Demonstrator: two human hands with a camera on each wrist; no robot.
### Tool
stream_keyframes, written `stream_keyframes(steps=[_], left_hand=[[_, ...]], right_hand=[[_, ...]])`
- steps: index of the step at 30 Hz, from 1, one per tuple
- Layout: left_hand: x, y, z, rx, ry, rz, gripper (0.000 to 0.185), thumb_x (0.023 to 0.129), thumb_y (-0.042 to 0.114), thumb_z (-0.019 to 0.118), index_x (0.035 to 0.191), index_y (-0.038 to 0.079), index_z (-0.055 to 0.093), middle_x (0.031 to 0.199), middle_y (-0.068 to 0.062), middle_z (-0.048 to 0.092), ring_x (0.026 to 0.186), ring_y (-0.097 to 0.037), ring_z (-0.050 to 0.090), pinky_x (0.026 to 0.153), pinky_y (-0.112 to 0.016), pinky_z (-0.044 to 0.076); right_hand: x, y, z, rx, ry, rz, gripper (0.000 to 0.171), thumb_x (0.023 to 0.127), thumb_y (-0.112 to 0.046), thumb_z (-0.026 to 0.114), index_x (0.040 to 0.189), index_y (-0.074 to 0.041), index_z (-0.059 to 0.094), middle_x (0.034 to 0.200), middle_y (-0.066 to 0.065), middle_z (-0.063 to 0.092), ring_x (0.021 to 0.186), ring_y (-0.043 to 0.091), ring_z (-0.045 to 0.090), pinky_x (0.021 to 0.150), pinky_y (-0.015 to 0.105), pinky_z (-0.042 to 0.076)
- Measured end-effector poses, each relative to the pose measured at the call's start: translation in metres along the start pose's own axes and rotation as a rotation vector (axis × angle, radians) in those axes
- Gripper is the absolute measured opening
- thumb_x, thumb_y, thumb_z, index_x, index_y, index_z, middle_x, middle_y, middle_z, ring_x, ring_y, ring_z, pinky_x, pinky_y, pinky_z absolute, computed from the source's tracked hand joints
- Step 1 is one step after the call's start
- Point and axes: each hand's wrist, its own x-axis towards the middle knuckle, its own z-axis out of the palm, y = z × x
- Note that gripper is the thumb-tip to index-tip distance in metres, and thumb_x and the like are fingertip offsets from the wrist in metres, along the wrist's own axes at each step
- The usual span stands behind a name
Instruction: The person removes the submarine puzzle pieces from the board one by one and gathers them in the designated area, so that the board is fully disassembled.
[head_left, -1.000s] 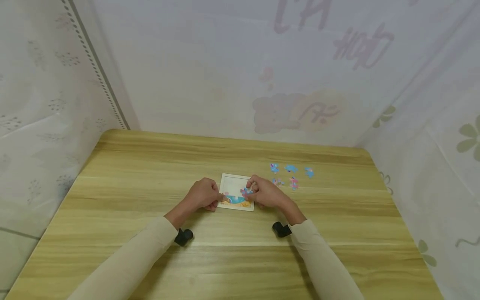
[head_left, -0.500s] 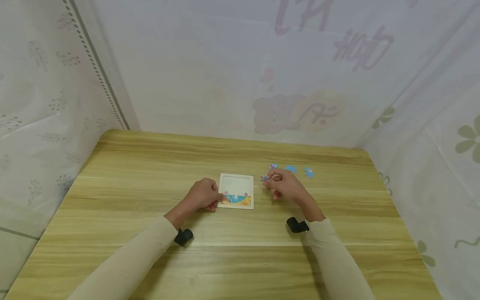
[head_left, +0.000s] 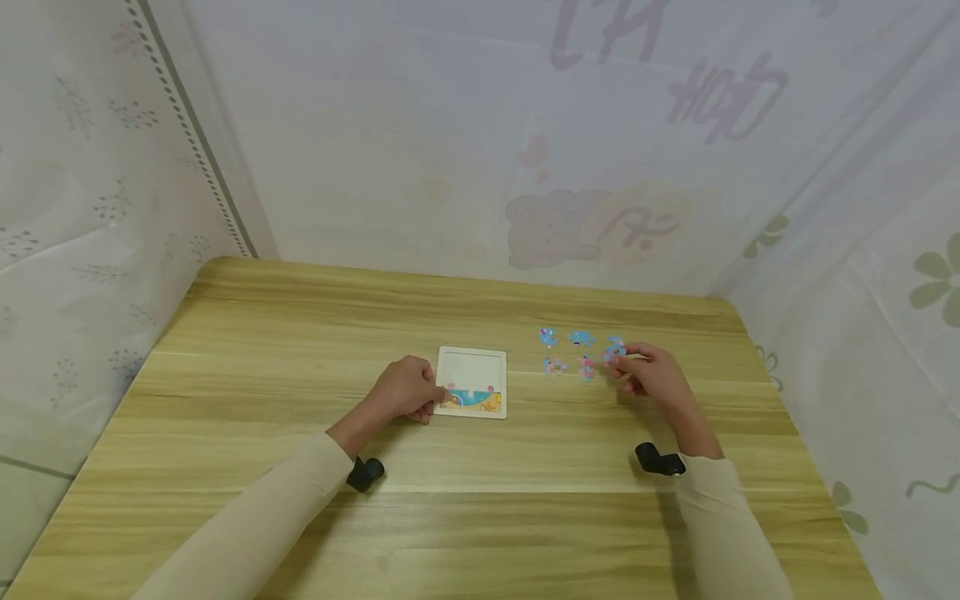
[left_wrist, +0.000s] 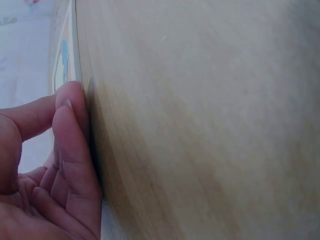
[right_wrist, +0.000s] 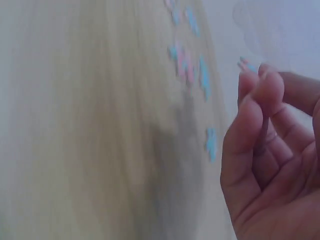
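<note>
In the head view a square puzzle board (head_left: 471,367) with a pale rim lies on the table. Along its near side is a strip of blue and orange puzzle pieces (head_left: 472,400); the recess above is bare. My left hand (head_left: 407,388) pinches the board's left edge, thumb on top; the left wrist view shows the fingers (left_wrist: 75,150) low at that edge. Farther right, my right hand (head_left: 651,375) pinches a pink and blue puzzle piece (head_left: 611,357) between thumb and fingertips. In the right wrist view the fingers mostly hide this puzzle piece (right_wrist: 245,65), raised off the table.
Several loose pieces lie right of the board, among them a blue puzzle piece (head_left: 581,337) and a pink puzzle piece (head_left: 587,367). The wooden table (head_left: 465,517) meets a printed white curtain (head_left: 420,167) at the back and sides.
My right hand has lifted the puzzle piece from over the board and carried it rightward past the loose pieces. The left hand and the board have stayed nearly still.
</note>
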Motion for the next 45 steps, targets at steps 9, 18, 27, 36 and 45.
stream_keyframes(steps=[9,18,27,36,45], left_hand=[[0.0,-0.002,0.0,-0.001,0.004,0.001,0.023,0.084,0.012,0.075,0.073,0.003,0.056,0.056,-0.008,0.062,0.044,-0.016,0.062,0.048,-0.027,0.056],[0.0,-0.002,0.002,-0.006,0.008,-0.001,0.023,0.084,0.013,0.076,0.075,0.002,0.057,0.057,-0.009,0.062,0.045,-0.018,0.063,0.048,-0.029,0.056],[-0.001,-0.001,0.0,-0.006,0.005,0.011,0.023,0.085,0.013,0.074,0.075,0.002,0.057,0.057,-0.009,0.062,0.044,-0.017,0.063,0.048,-0.028,0.056],[-0.001,0.0,-0.001,-0.006,-0.003,0.008,0.024,0.084,0.014,0.076,0.075,0.003,0.057,0.057,-0.008,0.062,0.045,-0.017,0.063,0.049,-0.028,0.056],[-0.001,0.001,-0.001,0.0,-0.003,0.008,0.023,0.085,0.013,0.074,0.075,0.002,0.057,0.058,-0.009,0.062,0.046,-0.018,0.064,0.049,-0.029,0.057]], right_hand=[[0.001,0.02,-0.017,-0.023,0.007,0.084,0.043,0.096,-0.027,0.064,0.121,0.007,0.053,0.079,-0.001,0.071,0.051,0.003,0.052,0.051,0.022,0.049],[0.007,0.024,-0.014,-0.111,0.023,0.13,0.042,0.095,-0.026,0.063,0.124,0.004,0.053,0.075,-0.004,0.069,0.052,0.004,0.055,0.055,0.025,0.054],[0.005,0.023,-0.013,-0.161,0.033,0.093,0.046,0.095,-0.026,0.064,0.129,0.002,0.052,0.072,-0.001,0.064,0.053,0.007,0.055,0.055,0.028,0.054],[0.005,0.024,-0.013,-0.187,0.049,0.094,0.049,0.094,-0.027,0.065,0.134,-0.002,0.05,0.071,0.001,0.063,0.053,0.009,0.055,0.054,0.029,0.054],[0.008,0.02,-0.01,-0.211,0.074,0.072,0.044,0.096,-0.027,0.06,0.133,-0.003,0.052,0.06,0.001,0.058,0.048,0.012,0.05,0.048,0.028,0.048]])
